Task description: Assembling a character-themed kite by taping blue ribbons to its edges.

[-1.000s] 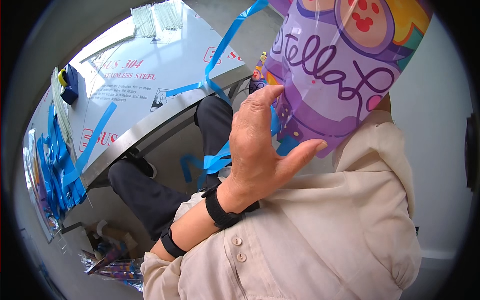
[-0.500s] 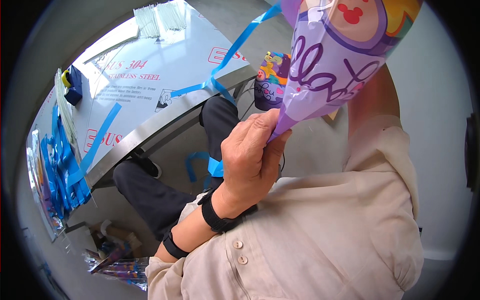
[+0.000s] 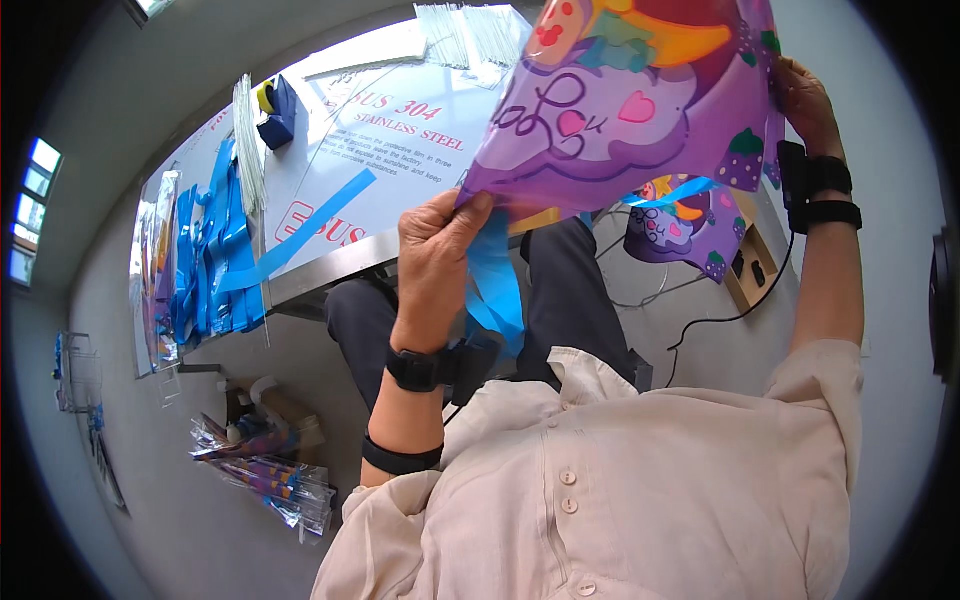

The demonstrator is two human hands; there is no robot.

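At nine o'clock a batch of blue ribbons (image 3: pixel 205 260) hangs over the left edge of the steel table (image 3: pixel 330 265), probably laid there so that single lengths can be pulled off one at a time. Behind them, toward eleven o'clock, a bundle of thin white sticks (image 3: pixel 245 140) lies along the tabletop beside a dark blue tape dispenser (image 3: pixel 278 112). One loose blue strip (image 3: pixel 300 235) runs slantwise across the table. Down at seven o'clock a heap of clear-wrapped packets (image 3: pixel 270 470) sits on the floor.

Near the centre, the left hand (image 3: pixel 435 255) is pressed together, thumb against fingers, pinching the narrow lower corner of the purple foil balloon (image 3: pixel 630 110); a blue ribbon (image 3: pixel 497 285) hangs from that same pinch down toward the lap, so the grip seems to keep the neck and ribbon together. The balloon itself fans up and out toward one o'clock, held flat and raised in front of the person.

At two o'clock the right hand (image 3: pixel 805 100) grips the balloon's far edge, which keeps the sheet stretched; its fingers lie mostly behind the foil, so I cannot tell how tightly they close. Below, at three o'clock, a second purple balloon (image 3: pixel 675 235) rests near a cardboard box (image 3: pixel 755 275).
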